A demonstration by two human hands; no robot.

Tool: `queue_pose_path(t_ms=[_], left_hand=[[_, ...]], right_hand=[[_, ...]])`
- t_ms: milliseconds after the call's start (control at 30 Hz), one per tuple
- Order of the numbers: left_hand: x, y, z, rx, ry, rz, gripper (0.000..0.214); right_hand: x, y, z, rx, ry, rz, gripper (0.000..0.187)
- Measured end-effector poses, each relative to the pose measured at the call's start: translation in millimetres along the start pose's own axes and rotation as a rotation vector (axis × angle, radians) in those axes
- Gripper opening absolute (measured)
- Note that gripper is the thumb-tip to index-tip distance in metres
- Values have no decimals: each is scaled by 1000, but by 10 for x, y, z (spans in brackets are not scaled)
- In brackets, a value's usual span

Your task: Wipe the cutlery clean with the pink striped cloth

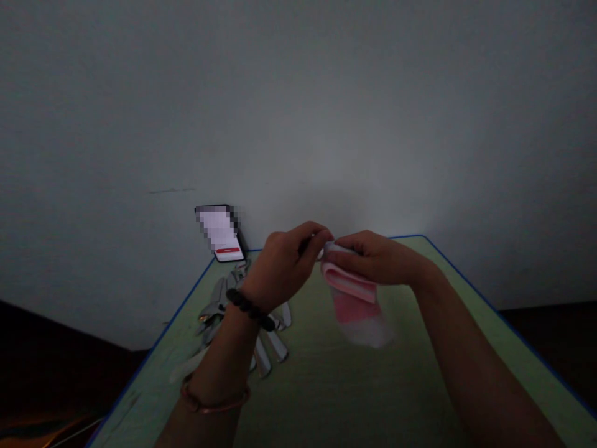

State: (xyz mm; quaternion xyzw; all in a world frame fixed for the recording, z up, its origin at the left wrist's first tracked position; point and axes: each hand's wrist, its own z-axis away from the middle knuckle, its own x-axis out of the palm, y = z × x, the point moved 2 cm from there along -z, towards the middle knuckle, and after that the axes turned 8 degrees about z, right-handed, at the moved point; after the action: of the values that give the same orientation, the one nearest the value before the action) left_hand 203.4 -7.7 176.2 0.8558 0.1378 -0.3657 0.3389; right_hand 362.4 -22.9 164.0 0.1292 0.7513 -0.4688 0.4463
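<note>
A folded pink-and-white cloth [357, 308] hangs over the table, its lower white end blurred. My right hand [373, 255] is closed on its top edge, thumb and fingers pinching it. Close beside it, my left hand [298, 255] is closed in a pinch at the cloth's upper left corner. A small pale, shiny bit shows at the left fingertips; what it belongs to is hidden. Below and behind my left wrist, a pile of metal cutlery [277, 346] lies on the table, partly covered by my forearm.
The light green table [345, 398] has a blue edge and stands against a grey wall [354, 112]. At its far left corner a phone [228, 249] with a lit screen leans on the wall. Dark floor shows on both sides.
</note>
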Motion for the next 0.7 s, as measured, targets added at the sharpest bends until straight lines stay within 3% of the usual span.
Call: queue_pose_path(t_ms=[267,500,700], left_hand=[[17,5,-2,23,-144,5,20],[-156,-157,50,-48,-88,65,24],[-301,-285,185,-154,-307,367,33]], right_hand=[[-22,35,-6,-22,-11,72,44],[-38,32,6,6,-25,37,44],[-47,81,45,99,-67,-31,46]])
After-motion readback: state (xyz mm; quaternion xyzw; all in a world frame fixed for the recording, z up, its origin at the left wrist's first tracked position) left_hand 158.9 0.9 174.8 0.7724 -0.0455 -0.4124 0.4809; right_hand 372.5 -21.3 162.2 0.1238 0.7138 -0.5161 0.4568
